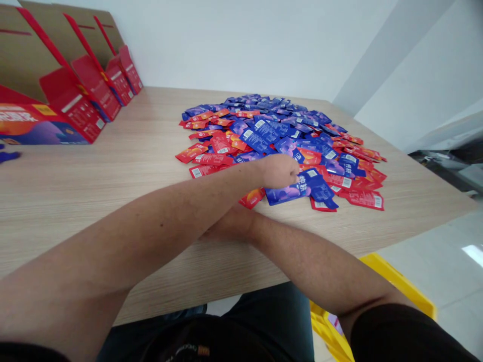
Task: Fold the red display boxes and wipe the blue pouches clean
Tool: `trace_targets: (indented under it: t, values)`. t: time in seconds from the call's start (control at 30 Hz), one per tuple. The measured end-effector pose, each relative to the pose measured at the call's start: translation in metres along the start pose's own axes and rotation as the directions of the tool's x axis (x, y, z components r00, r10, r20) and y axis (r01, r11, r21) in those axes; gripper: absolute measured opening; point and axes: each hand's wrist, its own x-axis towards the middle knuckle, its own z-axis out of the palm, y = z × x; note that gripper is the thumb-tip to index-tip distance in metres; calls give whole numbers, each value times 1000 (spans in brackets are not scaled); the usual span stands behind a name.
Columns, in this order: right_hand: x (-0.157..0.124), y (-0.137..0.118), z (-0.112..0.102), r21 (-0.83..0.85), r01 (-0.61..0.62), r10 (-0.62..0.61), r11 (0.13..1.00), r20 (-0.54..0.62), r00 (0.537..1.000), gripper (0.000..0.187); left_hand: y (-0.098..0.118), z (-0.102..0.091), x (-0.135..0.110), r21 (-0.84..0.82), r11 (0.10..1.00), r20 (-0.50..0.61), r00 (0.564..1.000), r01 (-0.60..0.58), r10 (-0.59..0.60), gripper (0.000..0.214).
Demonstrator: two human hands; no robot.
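A wide heap of flat foil sachets (279, 133), blue and red with white barcode labels, lies on the wooden table (113, 166). My arms cross over the table's near part. My left hand (278, 172) reaches into the heap's near edge, its fingers bunched on a blue sachet (287, 193). A red sachet (251, 198) sticks out just below that wrist. My right hand (228, 226) rests on the table beneath my left forearm, partly hidden, with its fingers out of sight.
Several open cardboard cartons (81, 75) with red flaps stand in a row along the table's far left. A small blue piece (7, 156) lies at the left edge of the view. A yellow plastic crate (396, 279) sits on the floor beyond the table's near right edge.
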Motion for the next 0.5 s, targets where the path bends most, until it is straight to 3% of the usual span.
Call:
trace_targets:
  t: [0.03, 0.1, 0.2, 0.23, 0.27, 0.33, 0.4, 0.43, 0.5]
  values:
    - [0, -1, -2, -18, 38, -38, 999, -16, 999, 21, -5, -10, -7, -80, 996, -101, 993, 45, -53, 23]
    - [0, -3, -6, -28, 77, -79, 997, -48, 996, 26, -18, -29, -28, -231, 961, -308, 926, 149, -218, 26]
    - [-1, -5, -10, -32, 32, -33, 999, -48, 998, 22, -38, -50, -74, -322, 912, -433, 817, 254, -380, 29]
    - [-1, -5, -11, -44, 11, -13, 999, -43, 999, 22, -45, -52, -91, -477, 842, -460, 745, 253, -484, 26]
    - [-2, -5, -11, -54, -2, 0, 999, -41, 999, 22, -51, -52, -109, -626, 749, -456, 676, 218, -578, 24]
    - [-2, -5, -9, -56, 8, -10, 998, -49, 999, 21, -63, -46, -144, -798, 592, -416, 606, 114, -678, 19]
    - [-2, -3, -9, -48, 29, -31, 998, -52, 998, 21, -71, -35, -174, -864, 500, -399, 525, 58, -752, 17]
    - [-2, -1, -9, -49, 31, -33, 998, -47, 998, 21, -75, -28, -186, -900, 434, -353, 507, 46, -787, 14]
    - [-2, 2, -12, -71, -9, 7, 997, -22, 1000, 22, -80, -13, -204, -949, 313, -280, 393, 21, -876, 13]
